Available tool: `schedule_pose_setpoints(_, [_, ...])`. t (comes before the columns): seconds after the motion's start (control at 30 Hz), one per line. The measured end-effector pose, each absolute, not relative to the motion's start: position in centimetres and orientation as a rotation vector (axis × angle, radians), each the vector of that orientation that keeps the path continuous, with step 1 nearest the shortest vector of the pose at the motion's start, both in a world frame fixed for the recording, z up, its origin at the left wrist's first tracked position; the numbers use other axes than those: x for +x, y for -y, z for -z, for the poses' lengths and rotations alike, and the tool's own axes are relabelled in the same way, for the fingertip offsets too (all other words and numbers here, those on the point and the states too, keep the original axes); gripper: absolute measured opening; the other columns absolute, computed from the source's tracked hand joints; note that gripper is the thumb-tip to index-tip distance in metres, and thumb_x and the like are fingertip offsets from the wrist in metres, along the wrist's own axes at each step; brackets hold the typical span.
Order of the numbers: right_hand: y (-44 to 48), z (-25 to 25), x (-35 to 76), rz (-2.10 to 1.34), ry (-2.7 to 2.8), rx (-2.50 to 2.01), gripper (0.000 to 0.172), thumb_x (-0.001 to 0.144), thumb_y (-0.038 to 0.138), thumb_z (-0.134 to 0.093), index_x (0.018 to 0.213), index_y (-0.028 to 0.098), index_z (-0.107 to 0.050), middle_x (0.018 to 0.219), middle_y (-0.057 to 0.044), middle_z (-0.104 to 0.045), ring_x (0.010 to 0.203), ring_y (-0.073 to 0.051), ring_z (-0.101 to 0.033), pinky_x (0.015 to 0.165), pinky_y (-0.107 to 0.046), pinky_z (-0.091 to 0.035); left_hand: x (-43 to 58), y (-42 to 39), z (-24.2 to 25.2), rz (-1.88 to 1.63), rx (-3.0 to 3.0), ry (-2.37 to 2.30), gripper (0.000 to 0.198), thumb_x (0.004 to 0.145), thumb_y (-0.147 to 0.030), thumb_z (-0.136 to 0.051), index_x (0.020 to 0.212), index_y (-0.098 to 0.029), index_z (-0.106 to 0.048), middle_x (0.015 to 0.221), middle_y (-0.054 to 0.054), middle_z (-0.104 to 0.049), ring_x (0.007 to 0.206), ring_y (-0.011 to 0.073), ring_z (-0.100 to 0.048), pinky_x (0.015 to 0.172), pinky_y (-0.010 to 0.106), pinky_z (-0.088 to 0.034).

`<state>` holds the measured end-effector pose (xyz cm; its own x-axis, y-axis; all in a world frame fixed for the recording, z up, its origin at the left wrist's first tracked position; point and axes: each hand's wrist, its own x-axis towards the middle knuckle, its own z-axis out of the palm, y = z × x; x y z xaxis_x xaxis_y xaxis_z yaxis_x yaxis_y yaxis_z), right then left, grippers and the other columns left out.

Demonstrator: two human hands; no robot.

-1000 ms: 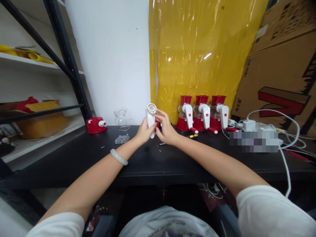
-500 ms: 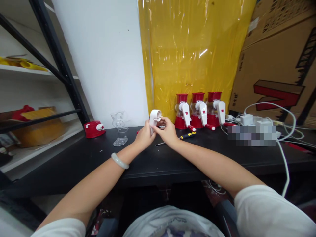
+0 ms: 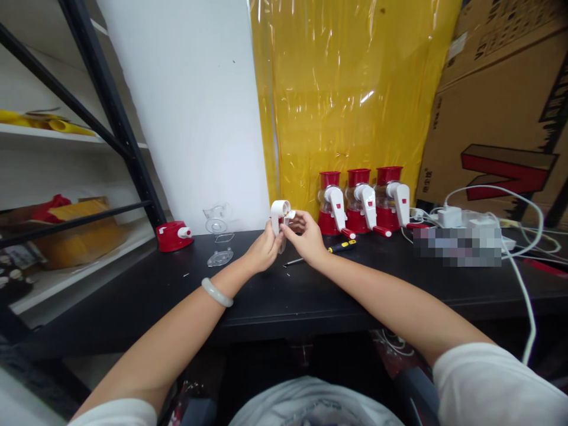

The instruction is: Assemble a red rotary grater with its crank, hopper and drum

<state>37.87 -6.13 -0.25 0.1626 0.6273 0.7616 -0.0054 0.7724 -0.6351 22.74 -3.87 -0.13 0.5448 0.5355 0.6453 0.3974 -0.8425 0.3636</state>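
In front of me, above the table, I hold a white plastic crank handle (image 3: 280, 208) with a round open end on top. My left hand (image 3: 263, 248) is closed around its lower part. The thumb and fingers of my right hand (image 3: 310, 239) are bent in at its right side, against a small white piece (image 3: 289, 216) near the round end. My fingers partly cover both parts, so I cannot tell if they are joined. Below the right hand lies a screwdriver (image 3: 341, 246) with a yellow and black handle, its shaft pointing left.
At the back right stand three red drum graters (image 3: 329, 222) with white cranks. A red grater base (image 3: 174, 236) and clear plastic parts (image 3: 220, 256) are on the left. White cables and adapters (image 3: 450, 217) lie at right, before a cardboard box (image 3: 483, 118). A black-framed shelf (image 3: 113, 142) stands left.
The small white piece at the right fingers now shows apart from the crank's round end, and the right fingers have opened slightly. The view has shifted a little.
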Motion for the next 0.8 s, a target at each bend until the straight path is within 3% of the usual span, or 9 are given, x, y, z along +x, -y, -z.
schedule_pose_setpoints(0.13, [6.02,-0.03,38.16,-0.553,1.338,-0.562,0.044,0.071,0.038,-0.075,0.107,0.02,-0.056,0.102,-0.008,-0.07,0.088,-0.019,-0.07,0.08,-0.036,-0.058,22.6,3.46,0.09,-1.249,2.611,-0.695,0.049,0.099,-0.048,-0.031,0.133,-0.012,-0.034,0.124,0.021,-0.056,0.112,0.0267,-0.058,0.096,0.044,-0.045])
schedule_pose_setpoints(0.8, [6.24,0.07,38.53,-0.423,1.493,-0.569,0.035,0.075,0.032,-0.071,0.107,0.021,-0.062,0.105,-0.007,-0.059,0.094,-0.019,-0.064,0.08,-0.037,-0.059,22.36,2.91,0.51,-1.248,2.55,-0.774,0.05,0.092,-0.046,-0.05,0.126,-0.014,-0.032,0.124,0.019,-0.055,0.116,0.0302,-0.058,0.097,0.048,-0.047])
